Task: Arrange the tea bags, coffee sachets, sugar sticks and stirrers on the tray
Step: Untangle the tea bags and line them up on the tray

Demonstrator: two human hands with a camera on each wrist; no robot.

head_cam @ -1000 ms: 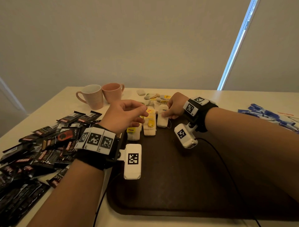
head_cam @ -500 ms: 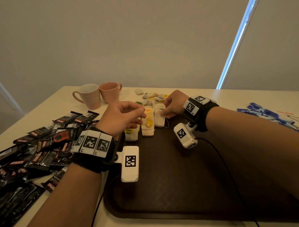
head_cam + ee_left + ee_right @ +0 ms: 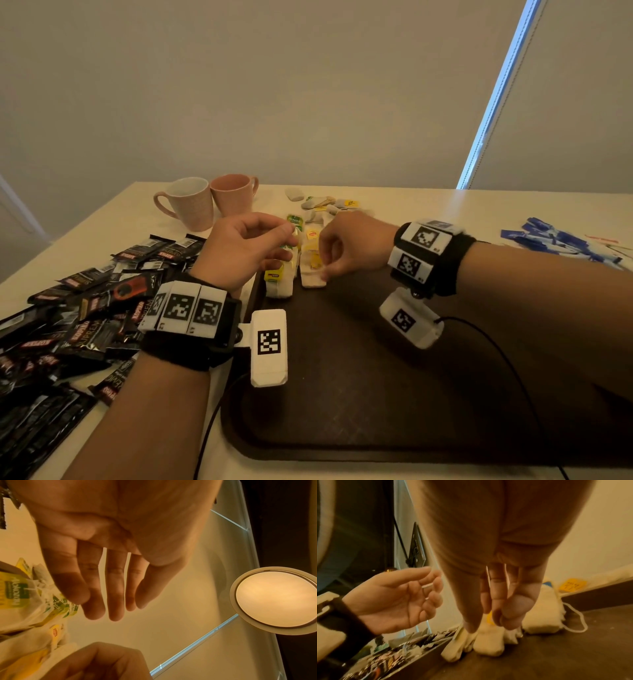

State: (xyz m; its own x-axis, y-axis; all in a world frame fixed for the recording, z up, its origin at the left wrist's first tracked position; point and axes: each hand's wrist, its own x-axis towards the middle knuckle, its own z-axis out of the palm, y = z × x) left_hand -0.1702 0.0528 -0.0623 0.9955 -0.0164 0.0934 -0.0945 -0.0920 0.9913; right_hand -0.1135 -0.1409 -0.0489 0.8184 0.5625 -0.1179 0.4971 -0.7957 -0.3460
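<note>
Right hand [image 3: 346, 245] pinches a tea bag [image 3: 312, 270] at the tray's [image 3: 376, 394] far left corner, long axis running away from the person. Left hand [image 3: 239, 250] hovers just beside, fingers loosely curled, holding nothing visible. Row neighbour lies directly left; right hand is nearer.

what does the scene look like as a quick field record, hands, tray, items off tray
tray: dark tray, mostly bare
on tray: tea bags in a row at its far left corner
left hand: left hand above the row, fingers loosely curled, holds nothing
right hand: right hand fingertips down on a tea bag; grip unclear
off tray left: black coffee sachets
off tray right: blue sachets
far side: two mugs, loose tea bags
</note>
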